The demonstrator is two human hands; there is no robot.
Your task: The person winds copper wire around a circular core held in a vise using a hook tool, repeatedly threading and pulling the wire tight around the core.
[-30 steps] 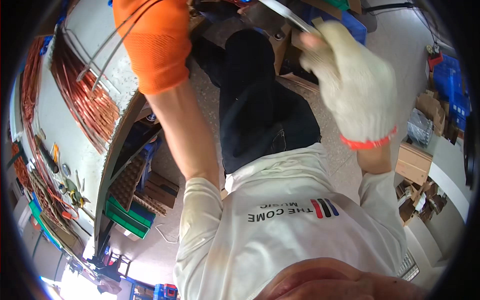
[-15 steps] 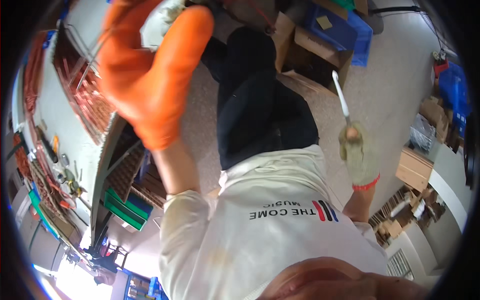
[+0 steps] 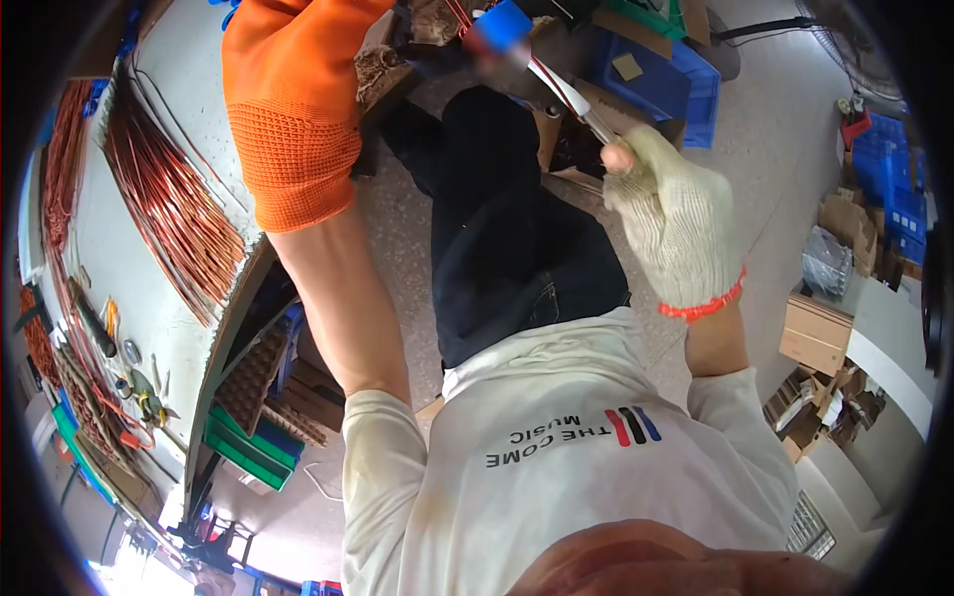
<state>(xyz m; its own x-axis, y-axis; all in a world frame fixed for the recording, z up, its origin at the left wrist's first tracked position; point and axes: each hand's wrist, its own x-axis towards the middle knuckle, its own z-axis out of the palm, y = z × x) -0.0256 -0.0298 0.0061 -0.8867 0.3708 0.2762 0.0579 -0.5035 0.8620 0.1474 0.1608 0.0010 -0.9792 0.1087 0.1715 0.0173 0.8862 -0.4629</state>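
My left hand (image 3: 298, 89), in an orange rubber-coated glove, reaches over the bench edge at the top; its fingertips run out of view, so what it holds, if anything, is hidden. My right hand (image 3: 676, 209), in a cream knitted glove with a red cuff, is closed on a slim white tool with a metal shaft (image 3: 563, 83), the bare thumb tip showing. The tool points up and left toward a blue block (image 3: 503, 27) with thin red wires beside it. Blur at the tool's tip hides whether the two touch.
A bundle of copper wires (image 3: 174, 204) lies on the bench (image 3: 184, 60) at left, with pliers and hand tools (image 3: 144, 397) nearer me. Green trays (image 3: 248, 447) sit below. A blue crate (image 3: 701, 94) and a cardboard box (image 3: 552, 139) stand on the floor ahead.
My right hand has swung up and inward, bringing the white tool to the blue block, which has come into view. My left hand has moved forward, its fingers leaving the upper edge.
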